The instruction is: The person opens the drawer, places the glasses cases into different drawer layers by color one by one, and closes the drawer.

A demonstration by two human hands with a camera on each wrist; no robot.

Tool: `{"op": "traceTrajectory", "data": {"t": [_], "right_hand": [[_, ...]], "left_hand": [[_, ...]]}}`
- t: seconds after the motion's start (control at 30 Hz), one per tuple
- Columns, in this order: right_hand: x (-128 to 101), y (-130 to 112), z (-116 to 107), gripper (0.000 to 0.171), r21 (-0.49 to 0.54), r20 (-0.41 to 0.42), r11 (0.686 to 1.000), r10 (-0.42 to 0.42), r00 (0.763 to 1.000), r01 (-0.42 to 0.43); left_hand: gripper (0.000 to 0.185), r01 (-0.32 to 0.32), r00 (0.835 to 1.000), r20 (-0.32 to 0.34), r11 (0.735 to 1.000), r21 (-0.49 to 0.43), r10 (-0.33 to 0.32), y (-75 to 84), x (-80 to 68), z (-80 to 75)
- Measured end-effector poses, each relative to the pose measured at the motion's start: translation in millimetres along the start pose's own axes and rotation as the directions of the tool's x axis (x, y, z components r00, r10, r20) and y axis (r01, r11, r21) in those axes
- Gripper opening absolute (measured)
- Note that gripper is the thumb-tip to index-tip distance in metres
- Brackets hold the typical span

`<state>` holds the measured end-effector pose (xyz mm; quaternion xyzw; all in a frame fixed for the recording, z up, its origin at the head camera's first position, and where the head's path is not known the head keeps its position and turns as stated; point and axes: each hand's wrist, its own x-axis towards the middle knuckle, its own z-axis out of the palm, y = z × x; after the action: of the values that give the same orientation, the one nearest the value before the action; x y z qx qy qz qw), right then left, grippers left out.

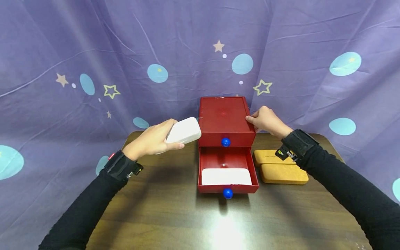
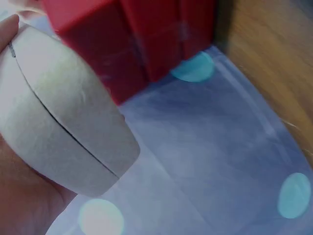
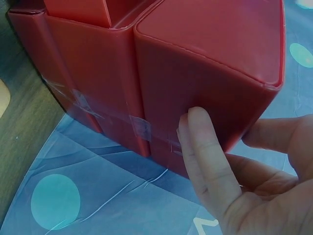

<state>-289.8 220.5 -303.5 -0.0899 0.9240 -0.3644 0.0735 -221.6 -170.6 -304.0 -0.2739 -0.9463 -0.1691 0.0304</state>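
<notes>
In the head view my left hand (image 1: 153,139) grips a white glasses case (image 1: 184,131) beside the red drawer unit (image 1: 223,113). A dark seam runs along the case's side in the left wrist view. My right hand (image 1: 265,121) touches the unit's upper right edge. Straight fingers (image 3: 200,132) lie against its side in the right wrist view, with the thumb by the top. Beneath the top drawer, whose blue knob (image 1: 225,142) faces me, a drawer (image 1: 254,177) is pulled out. Inside it lies a white, rounded-corner item (image 1: 226,176); its kind cannot be told.
Two yellow cases (image 1: 284,173) lie side by side on the wooden table (image 1: 156,208), right of the unit. A purple curtain (image 1: 187,27) with stars and blue dots hangs behind. Clear tape (image 3: 142,128) crosses the unit's side.
</notes>
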Motion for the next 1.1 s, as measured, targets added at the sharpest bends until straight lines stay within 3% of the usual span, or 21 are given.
{"op": "traceTrajectory", "data": {"t": [0.23, 0.53, 0.87, 1.1], "right_hand": [[0, 0, -3, 0.041, 0.002, 0.006, 1.000, -0.009, 1.000, 0.009], [0, 1, -1, 0.041, 0.017, 0.013, 1.000, -0.016, 1.000, 0.016], [-2, -1, -1, 0.040, 0.011, 0.003, 1.000, -0.024, 1.000, 0.024], [-2, -1, 0, 0.039, 0.000, -0.003, 1.000, -0.025, 1.000, 0.025]], "left_hand": [[0.067, -0.071, 0.995, 0.067, 0.997, 0.000, 0.071, 33.8, 1.5, -10.3], [0.065, -0.171, 0.973, 0.177, 0.979, 0.111, 0.150, 71.9, 13.0, -4.5], [0.063, -0.205, 0.939, 0.317, 0.956, 0.209, 0.132, 95.2, 27.5, 15.2], [0.066, -0.203, 0.928, 0.354, 0.952, 0.227, 0.113, 104.3, 33.4, 36.5]]}}
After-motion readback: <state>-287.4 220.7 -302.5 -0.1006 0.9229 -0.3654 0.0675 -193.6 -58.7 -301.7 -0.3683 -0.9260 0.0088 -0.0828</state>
